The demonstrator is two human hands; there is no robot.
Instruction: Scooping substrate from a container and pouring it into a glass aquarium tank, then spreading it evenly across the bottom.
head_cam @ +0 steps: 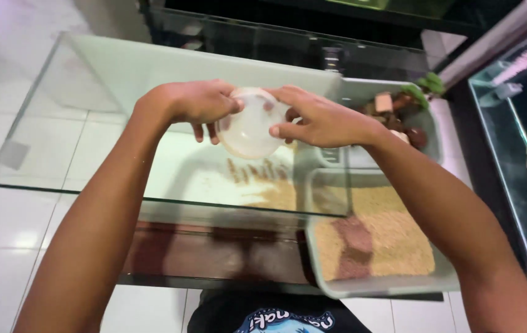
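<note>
1. Nearest the camera sits a grey tray (pixel 442 280) of tan sand (pixel 399 240), resting on the near right corner of the glass aquarium (pixel 152 74); a darker brown patch (pixel 355 246) marks where the sand looks scooped or wet.
2. Inside the tank, only a thin scatter of sand (pixel 269 185) lies on the bottom near the right end; most of the floor is bare, so by my judgement the filling has scarcely begun.
3. Above that scatter, both hands hold a round translucent plastic container (pixel 250 131) over the tank.
4. Left hand (pixel 192 102) curls its fingers closed around the container's left rim.
5. Right hand (pixel 319 120) pinches the right rim between thumb and fingers.
6. Farther off, a second grey tray (pixel 362 92) holds brown stones and green plants (pixel 427 83), seemingly not yet placed.
</note>
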